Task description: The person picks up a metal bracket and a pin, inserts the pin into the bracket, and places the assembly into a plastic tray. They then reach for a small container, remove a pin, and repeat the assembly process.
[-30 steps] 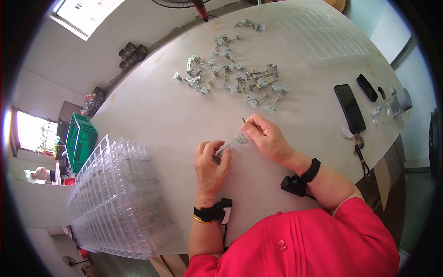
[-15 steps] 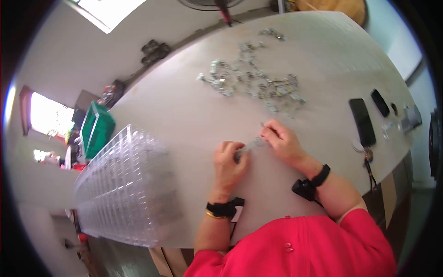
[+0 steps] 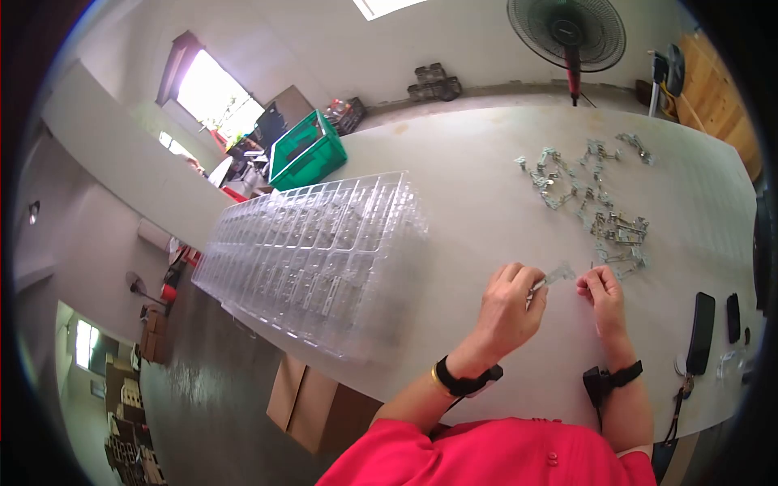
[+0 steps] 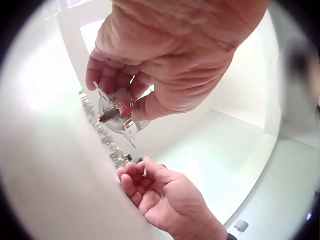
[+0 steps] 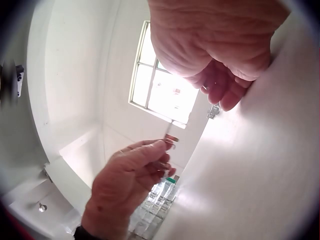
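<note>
View has swung toward the tray stack (image 3: 312, 243); right of it, my left hand (image 3: 508, 312) holds a metal bracket (image 3: 558, 274), my right hand (image 3: 607, 306) pinches a thin piece (image 3: 592, 265). Joining seems underway; next needs careful alignment.

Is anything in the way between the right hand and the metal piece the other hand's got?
Nothing visible is. There's just a little gap between the right hand, pinching a thin pin, and the metal piece in the left hand. The loose parts lie beyond.
</note>
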Demonstrator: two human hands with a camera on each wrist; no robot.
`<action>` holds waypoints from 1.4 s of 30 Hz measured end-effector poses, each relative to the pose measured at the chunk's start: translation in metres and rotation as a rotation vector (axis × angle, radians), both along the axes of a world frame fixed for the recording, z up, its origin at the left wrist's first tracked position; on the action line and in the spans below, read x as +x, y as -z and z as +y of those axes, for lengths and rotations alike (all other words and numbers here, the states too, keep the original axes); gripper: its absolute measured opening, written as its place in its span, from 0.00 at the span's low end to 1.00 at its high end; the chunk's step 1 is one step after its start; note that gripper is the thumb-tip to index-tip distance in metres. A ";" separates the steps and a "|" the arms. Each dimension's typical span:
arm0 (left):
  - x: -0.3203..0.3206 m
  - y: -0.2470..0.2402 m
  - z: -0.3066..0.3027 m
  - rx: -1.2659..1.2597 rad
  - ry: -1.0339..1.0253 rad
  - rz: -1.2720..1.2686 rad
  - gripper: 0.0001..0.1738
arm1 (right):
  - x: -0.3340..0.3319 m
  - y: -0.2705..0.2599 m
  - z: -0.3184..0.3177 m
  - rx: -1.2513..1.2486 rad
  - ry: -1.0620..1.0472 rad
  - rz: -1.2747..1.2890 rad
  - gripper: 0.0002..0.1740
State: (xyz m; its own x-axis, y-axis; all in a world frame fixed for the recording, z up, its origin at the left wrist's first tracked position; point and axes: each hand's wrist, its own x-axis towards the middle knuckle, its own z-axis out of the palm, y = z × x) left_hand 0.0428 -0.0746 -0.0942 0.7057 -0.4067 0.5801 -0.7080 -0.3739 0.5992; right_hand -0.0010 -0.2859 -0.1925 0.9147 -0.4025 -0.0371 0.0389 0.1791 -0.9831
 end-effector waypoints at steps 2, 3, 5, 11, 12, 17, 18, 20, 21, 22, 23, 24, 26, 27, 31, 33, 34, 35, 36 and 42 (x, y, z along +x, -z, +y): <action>-0.017 -0.034 0.017 0.019 -0.022 -0.077 0.10 | -0.001 -0.002 0.002 0.021 -0.003 0.005 0.09; -0.023 -0.049 0.027 0.033 -0.026 -0.151 0.11 | -0.002 -0.004 0.003 0.017 0.003 0.012 0.10; -0.039 -0.072 0.051 0.053 -0.121 -0.182 0.12 | -0.001 -0.005 0.003 0.015 0.000 0.013 0.10; -0.046 -0.114 0.145 0.189 -0.501 -0.257 0.12 | 0.000 -0.001 0.001 0.005 -0.003 0.022 0.10; -0.044 -0.122 0.158 0.205 -0.552 -0.238 0.11 | 0.000 0.000 0.001 0.000 -0.011 0.011 0.10; -0.009 -0.156 0.197 0.191 -0.653 -0.103 0.08 | 0.001 0.001 0.003 -0.033 0.003 -0.012 0.10; 0.006 -0.158 0.203 0.204 -0.651 -0.039 0.08 | 0.001 0.001 0.003 -0.055 -0.005 -0.016 0.10; 0.036 -0.160 0.203 0.211 -0.643 0.018 0.08 | 0.001 0.003 0.002 -0.080 -0.007 -0.026 0.10; 0.050 -0.163 0.200 0.265 -0.655 0.075 0.10 | 0.002 0.006 0.002 -0.082 -0.008 -0.036 0.10; 0.063 -0.163 0.198 0.319 -0.667 0.131 0.12 | 0.003 0.008 0.001 -0.084 -0.008 -0.046 0.10; 0.076 -0.161 0.198 0.315 -0.661 0.125 0.12 | 0.003 0.009 0.001 -0.086 -0.002 -0.052 0.10; 0.090 -0.157 0.198 0.393 -0.685 0.132 0.13 | 0.003 0.009 0.001 -0.095 -0.002 -0.058 0.10; 0.111 -0.152 0.195 0.510 -0.731 0.129 0.14 | 0.004 0.011 0.001 -0.102 0.006 -0.068 0.10; 0.121 -0.147 0.196 0.510 -0.727 0.122 0.14 | 0.004 0.011 0.002 -0.095 0.012 -0.058 0.10; 0.145 -0.136 0.197 0.584 -0.749 0.157 0.13 | 0.004 0.010 0.004 -0.083 0.018 -0.044 0.11; 0.147 -0.139 0.189 0.604 -0.743 0.322 0.14 | 0.004 0.011 0.003 -0.073 0.017 -0.044 0.11; 0.146 -0.139 0.188 0.598 -0.725 0.330 0.14 | 0.005 0.012 0.003 -0.064 0.013 -0.044 0.11; 0.152 -0.133 0.192 0.597 -0.735 0.330 0.14 | 0.006 0.012 0.004 -0.062 0.004 -0.047 0.11; 0.163 -0.120 0.200 0.612 -0.690 0.282 0.15 | 0.005 0.011 0.003 -0.072 0.007 -0.046 0.11; 0.154 -0.124 0.187 0.764 -0.684 0.240 0.17 | 0.004 0.016 0.001 -0.105 0.000 -0.049 0.11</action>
State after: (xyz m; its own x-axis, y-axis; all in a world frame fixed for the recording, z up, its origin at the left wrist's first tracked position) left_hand 0.1970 0.1122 0.0301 0.9853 -0.0771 0.1525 -0.0976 -0.9864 0.1320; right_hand 0.0033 -0.2848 -0.2087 0.9144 -0.4018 0.0499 0.0870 0.0748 -0.9934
